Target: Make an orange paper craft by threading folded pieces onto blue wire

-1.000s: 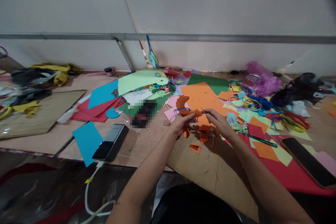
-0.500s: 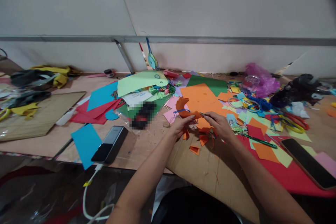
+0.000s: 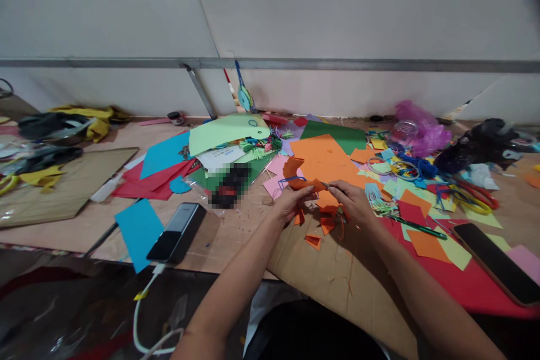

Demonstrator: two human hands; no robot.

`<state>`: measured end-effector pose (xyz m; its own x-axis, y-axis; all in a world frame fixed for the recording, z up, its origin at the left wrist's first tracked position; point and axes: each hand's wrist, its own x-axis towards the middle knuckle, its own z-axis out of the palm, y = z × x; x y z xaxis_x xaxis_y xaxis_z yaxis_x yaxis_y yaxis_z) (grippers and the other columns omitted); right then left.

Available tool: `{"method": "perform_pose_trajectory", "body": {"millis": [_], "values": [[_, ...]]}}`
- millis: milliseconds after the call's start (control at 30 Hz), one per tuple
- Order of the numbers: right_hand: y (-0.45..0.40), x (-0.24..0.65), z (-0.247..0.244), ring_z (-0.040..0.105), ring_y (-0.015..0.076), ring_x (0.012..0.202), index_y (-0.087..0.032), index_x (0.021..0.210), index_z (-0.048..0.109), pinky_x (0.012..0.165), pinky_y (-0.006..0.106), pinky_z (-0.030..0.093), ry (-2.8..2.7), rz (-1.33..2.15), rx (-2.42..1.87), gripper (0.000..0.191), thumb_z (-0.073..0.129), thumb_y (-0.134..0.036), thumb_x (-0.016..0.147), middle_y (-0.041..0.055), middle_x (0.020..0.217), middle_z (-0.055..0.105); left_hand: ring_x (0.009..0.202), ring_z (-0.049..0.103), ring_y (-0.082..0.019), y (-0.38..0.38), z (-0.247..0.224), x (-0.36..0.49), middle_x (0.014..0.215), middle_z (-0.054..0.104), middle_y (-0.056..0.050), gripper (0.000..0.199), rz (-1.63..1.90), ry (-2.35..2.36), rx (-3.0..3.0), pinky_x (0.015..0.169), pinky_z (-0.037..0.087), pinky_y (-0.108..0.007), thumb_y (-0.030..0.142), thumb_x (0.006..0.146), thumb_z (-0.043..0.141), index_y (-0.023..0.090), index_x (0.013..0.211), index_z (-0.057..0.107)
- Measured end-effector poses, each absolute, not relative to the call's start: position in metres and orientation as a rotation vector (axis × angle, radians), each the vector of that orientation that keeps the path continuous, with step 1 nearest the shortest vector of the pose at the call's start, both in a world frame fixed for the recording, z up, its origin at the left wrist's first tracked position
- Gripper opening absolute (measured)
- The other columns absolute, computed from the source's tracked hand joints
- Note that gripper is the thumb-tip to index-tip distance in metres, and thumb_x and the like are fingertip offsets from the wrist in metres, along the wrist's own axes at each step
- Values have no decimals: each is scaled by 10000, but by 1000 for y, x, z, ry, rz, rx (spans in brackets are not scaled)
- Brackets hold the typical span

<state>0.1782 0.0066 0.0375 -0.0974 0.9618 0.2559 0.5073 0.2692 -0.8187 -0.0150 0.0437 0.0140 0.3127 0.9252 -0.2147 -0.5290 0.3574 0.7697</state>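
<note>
Pinched in my left hand (image 3: 295,202) is a piece of orange paper (image 3: 311,184), held above the cardboard. My right hand (image 3: 346,196) is closed round a small thin tool (image 3: 327,184), whose dark tip meets the paper's right end; its handle is mostly hidden by my fingers. Beneath and between my hands lie cut orange scraps (image 3: 327,225) and thin orange strips. A folded orange piece (image 3: 313,241) rests on the cardboard (image 3: 329,281) nearer to me. Behind my hands is a large orange sheet (image 3: 327,157).
A power bank (image 3: 185,230) with a white cable stands left of my arms. At the right are a phone (image 3: 493,261), a green pen (image 3: 417,227), scissors (image 3: 476,199) and coloured paper squares. A pink plastic bag (image 3: 426,129) sits farther back.
The tool's tip and my right fingers have shifted very slightly at the orange paper's edge. My left hand has hardly moved.
</note>
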Motion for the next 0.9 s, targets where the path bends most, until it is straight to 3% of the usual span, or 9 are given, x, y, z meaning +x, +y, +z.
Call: {"method": "perform_pose_trajectory", "body": {"millis": [400,900], "values": [[6,174,39,666,213,854,-216,1023,752,728,299,492,-1662,794,-1304,313,568,-454,935,34,907,738,684,699,-143,44,11,-14,860,760,-73,477,1025,701,665,706,571,-273,326,507,977,127,871,742],[6,172,34,688,232,904,-240,963,753,808,329,516,-1641,780,-1286,310,574,-491,926,40,960,765,685,692,-142,42,14,-13,821,749,-69,478,1021,699,679,741,566,-288,323,478,983,120,838,742]]}}
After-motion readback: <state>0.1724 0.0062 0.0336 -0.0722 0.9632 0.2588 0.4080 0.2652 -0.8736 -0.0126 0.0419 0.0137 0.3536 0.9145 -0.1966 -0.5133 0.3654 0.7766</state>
